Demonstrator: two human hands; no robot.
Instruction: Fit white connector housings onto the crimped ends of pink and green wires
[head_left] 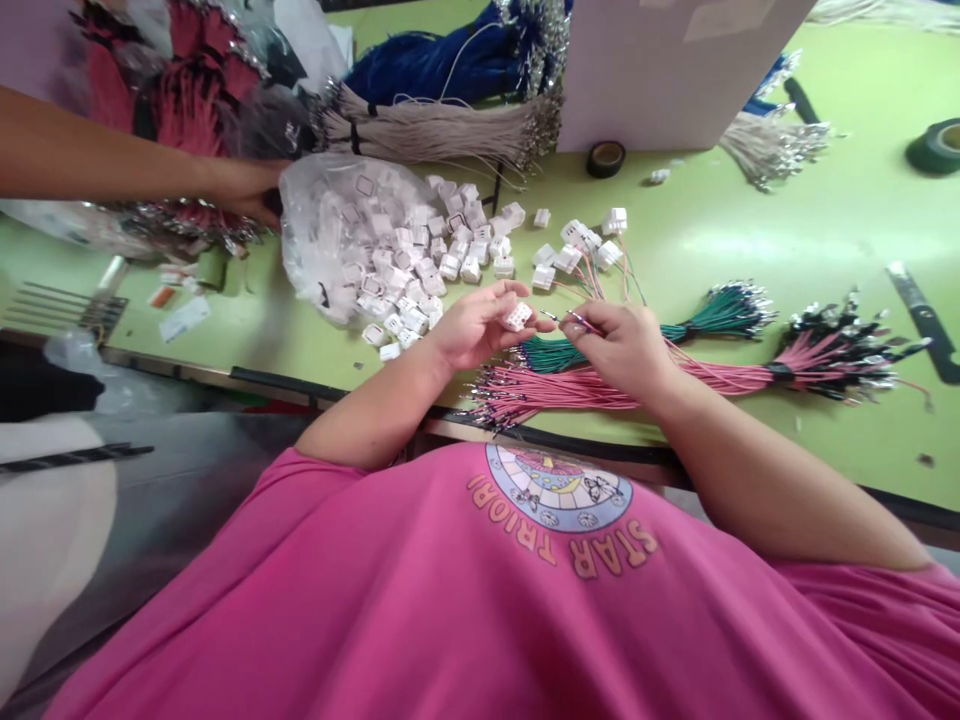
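Note:
My left hand [480, 325] holds a small white connector housing [518, 317] between thumb and fingers, its holed face turned up. Close beside it, my right hand [622, 345] pinches wires with metal terminal ends [574, 318] that point toward the housing; a small gap lies between them. Under my right hand runs a bundle of pink wires [555, 388], with a bundle of green wires [551, 353] behind it. Just beyond my hands lie several white housings fitted with wires [577, 245]. Loose white housings [409, 260] are heaped to the left of them.
A clear plastic bag [307, 240] spills the loose housings, and another person's hand [244, 188] reaches to it from the left. White wire bundles [450, 128] and blue ones [442, 65] lie behind. A pale box [660, 80], black tape [605, 158] and a dark-handled blade [926, 325] are there too.

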